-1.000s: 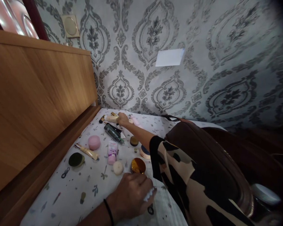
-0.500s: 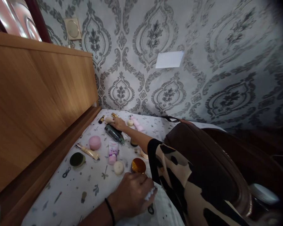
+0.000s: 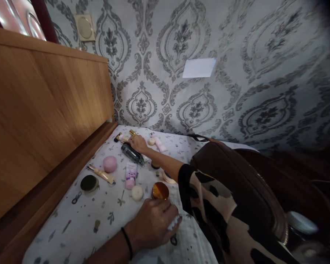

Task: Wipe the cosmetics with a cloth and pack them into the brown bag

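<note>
My left hand [image 3: 155,223], with a black band at its wrist, is closed around a small white ridged object [image 3: 174,222], mostly hidden by the fingers. My right hand [image 3: 138,143] reaches across to the far side of the cloth, fingers curled round the end of a pale tube [image 3: 123,138]. Just below it lies a dark green bottle [image 3: 132,153]. Close above is a gold-capped item [image 3: 132,132]; a small black-and-gold bottle [image 3: 117,137] lies at the tube's left end. An amber-lidded jar [image 3: 160,190] stands right above my left hand.
On the patterned cloth [image 3: 71,220] lie a pink jar [image 3: 110,164], a gold tube [image 3: 102,174], a dark-lidded jar [image 3: 89,183], a purple-and-white tube [image 3: 131,176], a white round item [image 3: 137,193] and a pink tube [image 3: 159,142]. A brown bag [image 3: 225,179] stands right; a wooden panel [image 3: 52,99] bounds the left.
My right hand has shifted slightly, and the pale tube's end is now closer to the small black-and-gold bottle. My left hand keeps its hold in nearly the same place. The view has moved a little.
</note>
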Available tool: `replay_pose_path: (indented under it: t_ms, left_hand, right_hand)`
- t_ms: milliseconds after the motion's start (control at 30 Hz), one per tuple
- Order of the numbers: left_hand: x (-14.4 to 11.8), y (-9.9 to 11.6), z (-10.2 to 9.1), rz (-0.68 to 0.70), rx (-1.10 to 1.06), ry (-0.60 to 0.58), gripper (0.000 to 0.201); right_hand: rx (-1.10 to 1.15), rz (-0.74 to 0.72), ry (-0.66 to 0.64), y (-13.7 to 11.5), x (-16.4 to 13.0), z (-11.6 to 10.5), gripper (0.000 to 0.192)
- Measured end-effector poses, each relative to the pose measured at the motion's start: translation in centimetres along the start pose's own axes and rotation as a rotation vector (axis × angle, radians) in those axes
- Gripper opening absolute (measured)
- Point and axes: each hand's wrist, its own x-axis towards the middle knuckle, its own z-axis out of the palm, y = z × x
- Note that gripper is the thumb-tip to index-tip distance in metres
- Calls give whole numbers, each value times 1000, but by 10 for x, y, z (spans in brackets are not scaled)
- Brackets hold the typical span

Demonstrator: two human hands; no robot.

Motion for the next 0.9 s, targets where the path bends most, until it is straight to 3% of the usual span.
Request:
replay_pose_path:
  t_ms: [133, 467, 733, 900]
  left_hand:
    - [0, 1, 0, 6, 29, 33, 18]
    - [-3, 1, 2, 25, 42, 53, 18]
    - [-5, -2, 2, 18, 34, 3, 21]
    - [-6, -2, 1, 27, 1, 0, 21]
  right_hand:
    - [-18, -7, 6, -14, -20, -4, 43]
    - [62, -43, -49, -38, -63, -11, 26]
    - [315, 94, 107, -20, -67, -45, 30]
    - [476, 74, 223, -8, -94, -56, 31]
